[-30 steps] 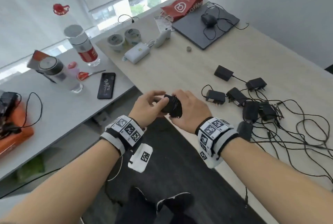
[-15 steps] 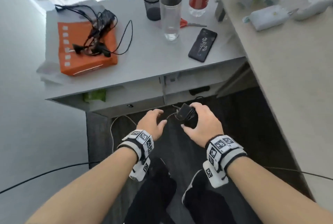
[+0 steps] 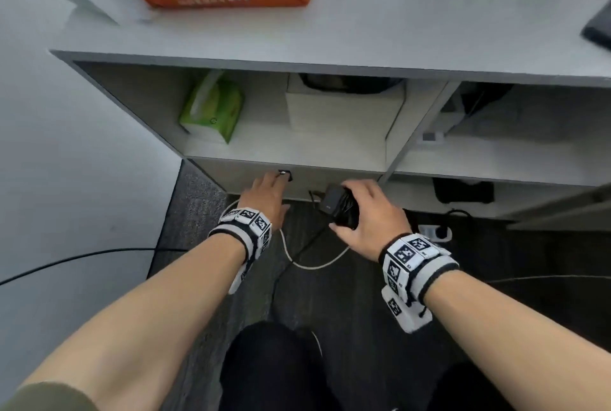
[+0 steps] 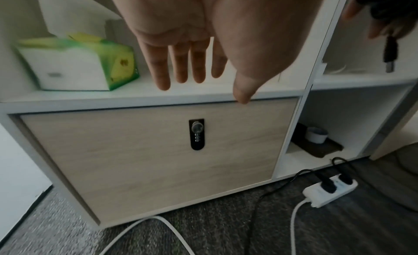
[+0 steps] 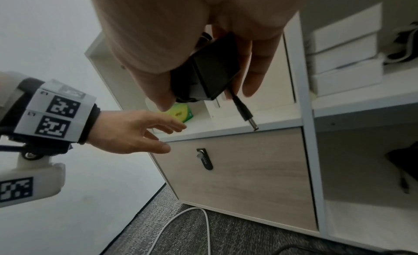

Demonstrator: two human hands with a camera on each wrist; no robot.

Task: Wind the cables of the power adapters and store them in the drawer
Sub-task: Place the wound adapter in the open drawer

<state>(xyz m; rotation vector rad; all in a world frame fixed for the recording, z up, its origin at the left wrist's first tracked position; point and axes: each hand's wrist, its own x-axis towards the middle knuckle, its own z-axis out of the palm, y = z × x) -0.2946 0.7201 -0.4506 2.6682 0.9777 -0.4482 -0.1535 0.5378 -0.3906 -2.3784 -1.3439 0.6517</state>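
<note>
The right hand grips a black adapter. The left hand, fingers straight, reaches near the shut drawer's top edge.

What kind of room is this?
Probably an office: a grey desk over open shelves, a drawer with a combination lock, and a power strip on grey carpet.
</note>
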